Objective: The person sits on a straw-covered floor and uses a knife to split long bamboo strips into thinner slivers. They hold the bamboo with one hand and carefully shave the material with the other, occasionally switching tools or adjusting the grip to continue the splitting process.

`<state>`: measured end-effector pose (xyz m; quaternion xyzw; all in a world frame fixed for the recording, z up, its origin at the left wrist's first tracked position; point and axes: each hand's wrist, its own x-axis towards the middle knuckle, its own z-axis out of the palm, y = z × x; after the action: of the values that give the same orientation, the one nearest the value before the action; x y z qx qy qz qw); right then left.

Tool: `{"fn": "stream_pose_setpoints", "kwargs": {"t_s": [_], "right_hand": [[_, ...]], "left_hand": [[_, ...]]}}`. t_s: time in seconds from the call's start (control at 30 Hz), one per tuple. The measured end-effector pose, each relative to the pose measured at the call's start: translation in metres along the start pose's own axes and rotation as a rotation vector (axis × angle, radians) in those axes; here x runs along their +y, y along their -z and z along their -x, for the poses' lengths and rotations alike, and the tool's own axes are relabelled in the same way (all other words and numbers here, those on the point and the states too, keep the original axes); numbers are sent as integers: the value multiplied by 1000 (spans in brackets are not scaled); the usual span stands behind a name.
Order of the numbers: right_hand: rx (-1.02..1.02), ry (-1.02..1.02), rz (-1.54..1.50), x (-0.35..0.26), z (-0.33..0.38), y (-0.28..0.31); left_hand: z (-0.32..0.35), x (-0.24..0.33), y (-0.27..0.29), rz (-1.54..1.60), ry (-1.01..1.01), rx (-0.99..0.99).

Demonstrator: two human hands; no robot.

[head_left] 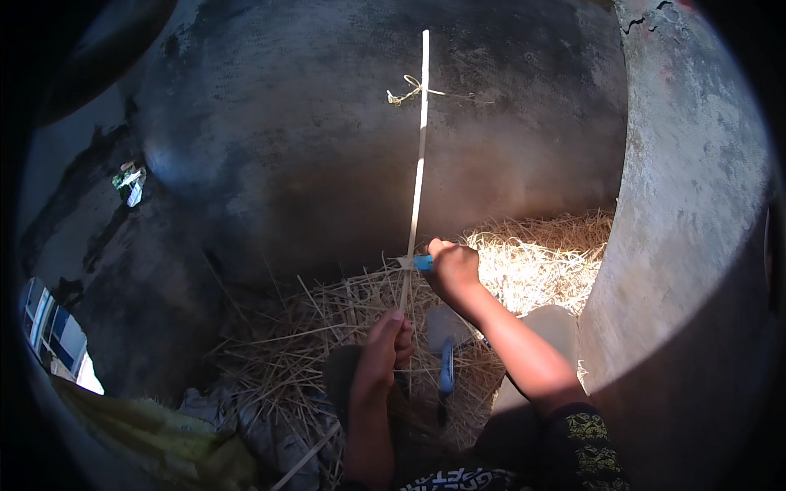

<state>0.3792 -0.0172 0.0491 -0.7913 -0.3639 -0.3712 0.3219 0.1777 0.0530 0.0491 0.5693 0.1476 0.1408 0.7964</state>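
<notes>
- Closest in, the left hand (385,348) is wrapped around the low end of a long pale stick (419,168).
- Just past that, the right hand (455,272) grips a blue-handled knife (423,263), blade at the stick. Mid-shave, I'd say.
- Far end's got a stringy curl (401,92) by it, so probably some trimming left.

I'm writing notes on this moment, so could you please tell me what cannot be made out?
In the head view:
- Stick: lower end hidden by the left hand's grip.
- Blue tool: rear part covered by the right hand's grip.
- Yellow sheet: cut off by the dark lower-left rim.
- Small wall opening: contents too small to identify.
</notes>
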Motion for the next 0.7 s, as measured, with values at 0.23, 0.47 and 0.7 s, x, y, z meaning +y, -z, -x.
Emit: {"fn": "stream_pose_setpoints", "kwargs": {"t_s": [0.23,0.47,0.7], "right_hand": [[186,-210,47,44,-38,-2],[101,-649,26,89,-56,26],[64,-801,274,167,-33,70]], "left_hand": [[14,-25,-16,-196,-42,13],[37,-48,7,-663,-159,31],[83,-62,21,-780,37,-102]]}}
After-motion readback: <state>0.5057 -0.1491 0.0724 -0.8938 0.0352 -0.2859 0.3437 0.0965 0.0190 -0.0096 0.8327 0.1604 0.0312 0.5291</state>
